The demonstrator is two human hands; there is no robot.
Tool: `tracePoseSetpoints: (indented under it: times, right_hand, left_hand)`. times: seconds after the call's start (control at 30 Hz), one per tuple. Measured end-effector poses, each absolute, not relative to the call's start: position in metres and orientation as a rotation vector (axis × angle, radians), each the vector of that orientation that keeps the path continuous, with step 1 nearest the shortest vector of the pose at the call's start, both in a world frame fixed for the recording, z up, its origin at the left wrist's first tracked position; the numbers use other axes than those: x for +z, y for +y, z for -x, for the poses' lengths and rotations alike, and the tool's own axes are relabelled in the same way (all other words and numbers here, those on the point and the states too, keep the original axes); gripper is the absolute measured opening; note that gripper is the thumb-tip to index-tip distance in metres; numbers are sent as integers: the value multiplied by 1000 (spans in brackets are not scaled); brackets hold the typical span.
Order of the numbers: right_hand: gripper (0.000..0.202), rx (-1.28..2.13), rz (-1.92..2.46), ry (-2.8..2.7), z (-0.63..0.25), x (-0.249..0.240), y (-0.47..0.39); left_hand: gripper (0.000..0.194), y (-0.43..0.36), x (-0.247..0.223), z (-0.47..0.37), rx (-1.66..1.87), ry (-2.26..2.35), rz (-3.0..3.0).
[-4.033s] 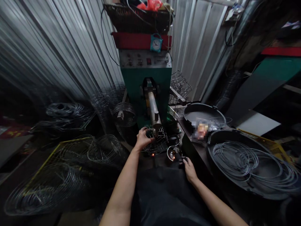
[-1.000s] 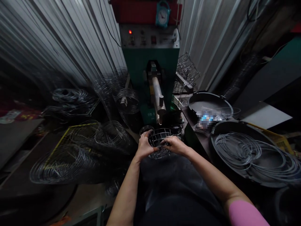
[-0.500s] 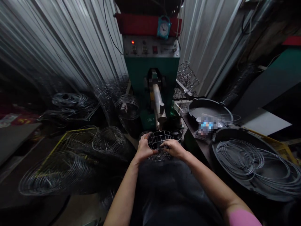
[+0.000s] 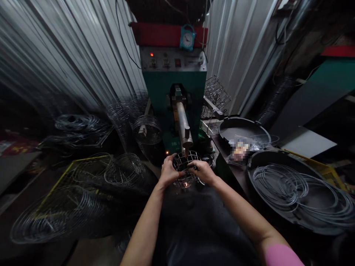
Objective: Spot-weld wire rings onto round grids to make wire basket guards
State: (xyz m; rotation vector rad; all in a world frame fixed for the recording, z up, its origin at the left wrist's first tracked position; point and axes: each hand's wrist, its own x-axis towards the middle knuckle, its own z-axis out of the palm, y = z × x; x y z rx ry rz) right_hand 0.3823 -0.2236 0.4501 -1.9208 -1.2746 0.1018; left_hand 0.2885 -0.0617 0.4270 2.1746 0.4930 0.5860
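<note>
A round wire basket (image 4: 186, 159) is held between my two hands, under the tip of the metal arm (image 4: 184, 123) of a green machine (image 4: 155, 92). My left hand (image 4: 168, 173) grips the basket's left side, thumb toward the middle. On the right side, my right hand (image 4: 203, 171) has its fingers closed on the wires. Bright orange sparks (image 4: 186, 184) show at the basket's near lower part, and a small spark glows left of the machine arm's tip. The basket's lower part is dark and partly hidden by my hands.
Wire coils (image 4: 58, 214) and a yellow-edged crate (image 4: 63, 175) lie at the left. Two dark round trays stand at the right, the nearer tray (image 4: 252, 162) holding wire rings (image 4: 280, 184). A teal clock (image 4: 188, 38) hangs on the machine's red top.
Sparks have appeared at the basket and beside the machine arm. The basket's rim now sits around the arm's tip. The view has shifted slightly, and both hands keep their hold.
</note>
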Motion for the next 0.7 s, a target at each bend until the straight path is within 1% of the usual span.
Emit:
tracePoseSetpoints:
  times: [0.13,0.23,0.27,0.33,0.47,0.57,0.7]
  right_hand:
    - [13,36,1982,-1129,-386,456,-215]
    - [24,45,1927,-936,-383,459,-219]
    - [28,93,1884,-828,-381,458,-224]
    - [31,297,1744,-542,-375,450,-239]
    - [22,783,1284,-5,-363,418,-279]
    - [16,895,1118,129,-357,394,-303]
    - [12,911,1097,238,-351,377,-316]
  left_hand:
    - [88,-57,430,-298,563,549,-2193]
    - [88,-55,433,-301,548,552,-2220]
    - [88,-56,433,-300,559,562,-2228]
    - [90,-58,434,-299,599,588,-2243]
    - [90,-58,434,-300,651,652,-2226]
    - [88,-55,433,-305,637,694,-2170]
    - [88,-51,437,-310,608,743,-2148]
